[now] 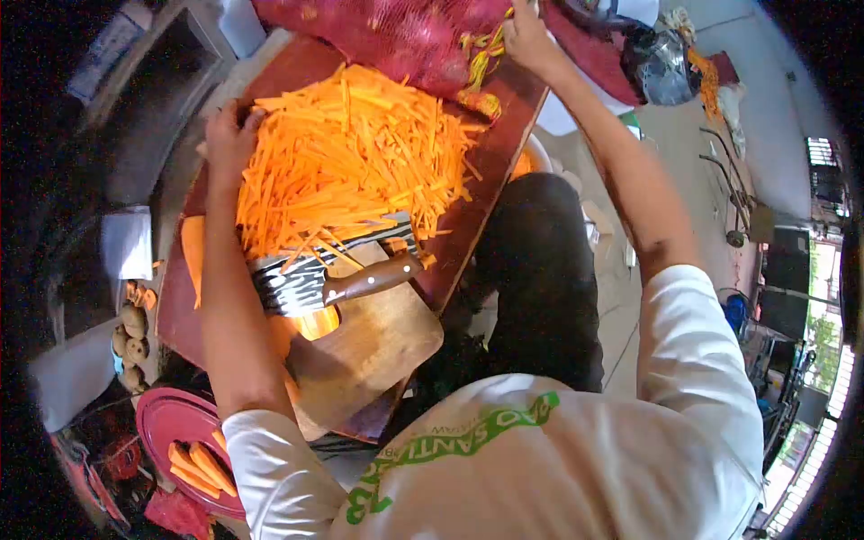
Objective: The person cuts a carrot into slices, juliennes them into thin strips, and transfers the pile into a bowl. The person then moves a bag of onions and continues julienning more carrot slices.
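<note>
A large heap of carrot sticks (360,153) covers much of the red table. At the heap's left edge is my left hand (232,135), its fingers apart and bent against the outer sticks. A red mesh bag (378,36) lies beyond the heap, with yellow cord (486,54) at its right end. Up at the top edge, my right hand (529,38) has closed fingers on the yellow cord; the fingertips are partly cut off. A cleaver (369,279) with a brown handle and patterned blade rests on a wooden cutting board (378,351), beside cut carrot (317,322).
The red table (468,211) has carrot pieces (192,252) at its left edge. A red round tray (162,418) with carrot pieces stands lower left, near several brown root vegetables (133,337). A white container (540,153) is right of the table. My leg (544,270) is beside it.
</note>
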`<state>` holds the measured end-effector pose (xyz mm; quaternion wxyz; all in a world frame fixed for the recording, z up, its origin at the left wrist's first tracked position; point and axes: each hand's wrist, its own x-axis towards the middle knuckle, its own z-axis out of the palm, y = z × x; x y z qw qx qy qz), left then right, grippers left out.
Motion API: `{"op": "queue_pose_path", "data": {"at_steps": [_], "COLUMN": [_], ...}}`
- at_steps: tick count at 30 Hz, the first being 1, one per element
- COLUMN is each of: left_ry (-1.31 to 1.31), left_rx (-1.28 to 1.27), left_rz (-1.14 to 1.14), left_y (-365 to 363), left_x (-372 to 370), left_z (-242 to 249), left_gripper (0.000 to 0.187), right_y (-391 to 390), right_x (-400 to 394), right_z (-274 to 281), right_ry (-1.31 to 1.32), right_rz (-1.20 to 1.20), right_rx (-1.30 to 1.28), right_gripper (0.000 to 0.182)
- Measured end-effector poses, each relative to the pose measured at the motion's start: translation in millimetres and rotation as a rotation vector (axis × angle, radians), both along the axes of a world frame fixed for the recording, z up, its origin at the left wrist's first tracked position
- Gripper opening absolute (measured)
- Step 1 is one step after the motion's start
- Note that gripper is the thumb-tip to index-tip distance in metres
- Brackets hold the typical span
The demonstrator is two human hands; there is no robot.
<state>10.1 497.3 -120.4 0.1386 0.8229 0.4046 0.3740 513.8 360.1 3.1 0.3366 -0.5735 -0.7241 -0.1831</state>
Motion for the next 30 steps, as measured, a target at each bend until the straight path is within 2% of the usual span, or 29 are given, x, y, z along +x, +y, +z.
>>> {"op": "queue_pose_path", "data": {"at_steps": [1,3,5,7,8,9,11,12,14,16,18,19,21,22,23,24,27,30], "left_ry": [0.013,0.056,0.137,0.124,0.104,0.078,0.108,0.123,0.092,0.122,0.021,-0.041,0.044,0.051,-0.075,0.172,0.214,0.198], "left_rx": [0.016,0.042,-0.106,0.144,0.081,0.007,-0.089,-0.145,-0.016,-0.008,-0.027,-0.048,-0.079,0.164,-0.024,0.014,-0.032,-0.079], "left_rz": [0.012,0.043,0.076,0.197,0.171,0.145,0.201,0.216,0.203,0.199,0.091,0.053,-0.003,-0.058,-0.093,0.045,0.100,0.112], "left_y": [3.9,8.1,27.8,21.2,15.1,6.6,-15.8,-26.2,-12.8,-4.4,7.5,9.2,-2.1,7.9,9.5,-14.4,22.9,15.5], "left_x": [2.3,0.0,-11.0,-8.9,-7.6,-6.2,-1.4,0.8,-5.2,-6.5,-10.8,-13.1,-8.2,-7.5,-8.9,-4.5,-21.6,-18.0], "left_z": [-3.9,-9.7,-32.7,-43.9,-33.1,-27.6,2.0,12.5,-8.5,-10.3,-16.8,-23.9,6.1,-0.6,-10.6,21.2,-20.4,-14.9], "left_gripper": [0.033,0.033,0.035,0.039,0.040,0.042,0.043,0.043,0.043,0.039,0.036,0.036,0.035,0.034,0.036,0.043,0.049,0.049], "right_y": [8.7,34.5,8.1,9.7,16.9,17.3,15.8,13.3,-2.5,-63.4,-147.6,-200.7,-307.4,-356.7,-402.8,-437.5,-493.4,-508.7], "right_x": [11.4,43.6,6.1,-8.3,-1.1,2.4,9.1,16.1,18.9,11.6,28.9,35.4,55.5,55.8,50.6,42.7,11.9,7.4], "right_z": [-3.2,-21.2,-5.0,-3.7,-12.5,-9.1,-7.8,-11.9,-3.7,15.7,0.2,-15.5,-65.9,-90.2,-113.4,-131.8,-165.9,-174.9], "right_ry": [0.220,0.060,0.032,0.087,0.154,0.011,-0.083,-0.024,0.148,0.378,0.272,0.258,0.452,0.443,0.438,0.438,0.489,0.533], "right_rz": [0.001,0.147,-0.006,-0.147,-0.215,-0.209,-0.116,-0.034,0.088,0.153,0.003,-0.090,-0.277,-0.316,-0.331,-0.337,-0.347,-0.399], "right_rx": [-0.266,-0.229,-0.180,-0.180,-0.212,-0.257,-0.267,-0.238,-0.201,-0.217,-0.174,-0.330,-1.006,-1.222,-1.387,-1.479,-1.605,-1.617], "right_gripper": [0.053,0.042,0.036,0.033,0.034,0.034,0.033,0.033,0.034,0.036,0.041,0.042,0.042,0.042,0.041,0.040,0.037,0.035]}}
